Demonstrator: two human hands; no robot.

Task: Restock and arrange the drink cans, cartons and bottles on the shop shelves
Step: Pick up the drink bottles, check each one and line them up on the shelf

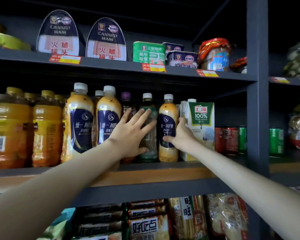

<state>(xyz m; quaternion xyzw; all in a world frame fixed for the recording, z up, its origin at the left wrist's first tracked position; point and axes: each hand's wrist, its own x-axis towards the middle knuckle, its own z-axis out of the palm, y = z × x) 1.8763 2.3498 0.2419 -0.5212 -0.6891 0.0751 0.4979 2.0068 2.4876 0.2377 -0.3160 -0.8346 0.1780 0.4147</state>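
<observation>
Bottles, cartons and cans stand upright in rows on the middle shelf (163, 172). Left hand (133, 130): fingers straight and spread, laid flat on the front of a green-tinted bottle (151, 146) with a white cap; the thumb lies low on the same bottle. Right hand (181, 134): grips the milk tea bottle (168, 116) just right of the green one, with the thumb across the front of the label and the fingers passing round its right side into the gap beside the pear juice carton (201, 118).

The milk tea bottle is tan with a dark navy label bearing white characters, and has a white cap. It stands upright near the shelf's front edge. Two matching bottles (79, 122) stand left of the left hand, and a purple-capped bottle (126, 97) shows further back between them and the green one. Orange drink bottles (12, 132) with yellow caps occupy the left end. The carton is white and green, marked 100% pear juice. Red and green cans (230, 139) stand right of the carton, set further back. Canned ham tins (59, 35) sit on the shelf above.
</observation>
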